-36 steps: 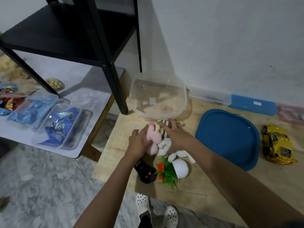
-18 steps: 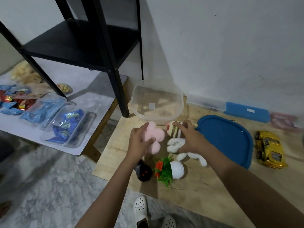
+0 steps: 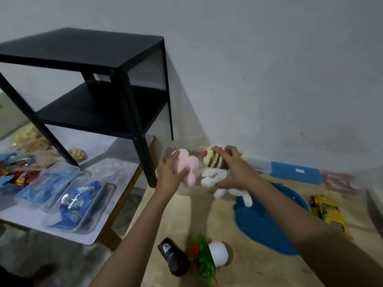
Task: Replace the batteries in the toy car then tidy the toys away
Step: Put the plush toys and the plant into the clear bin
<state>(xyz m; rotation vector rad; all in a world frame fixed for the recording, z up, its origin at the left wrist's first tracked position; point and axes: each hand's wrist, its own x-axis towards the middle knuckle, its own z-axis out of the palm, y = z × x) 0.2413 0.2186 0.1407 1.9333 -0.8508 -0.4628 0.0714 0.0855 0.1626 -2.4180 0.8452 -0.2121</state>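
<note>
My left hand (image 3: 168, 175) grips a pink flower-shaped plush (image 3: 187, 165). My right hand (image 3: 234, 169) holds a yellow-and-brown striped plush (image 3: 211, 156) together with a white plush animal (image 3: 215, 179) whose legs dangle below. Both hands hover over the clear plastic tub (image 3: 165, 154), which they mostly hide. The tub's blue lid (image 3: 263, 222) lies flat on the wooden table to the right. At the right edge of the table sits the yellow toy car (image 3: 329, 214). Near the front edge lie a black remote (image 3: 174, 256) and a small fake plant in a white pot (image 3: 209, 254), tipped on its side.
A black two-tier shelf (image 3: 99, 79) stands at left against the wall. Below it a low white board (image 3: 116, 170) carries clear trays of blue snack packets (image 3: 76, 204). A blue-and-clear box (image 3: 290, 172) lies along the wall behind the lid.
Both hands have lifted the plush toys off the table and carried them forward over the clear tub. The camera has tilted upward, showing more of the shelf.
</note>
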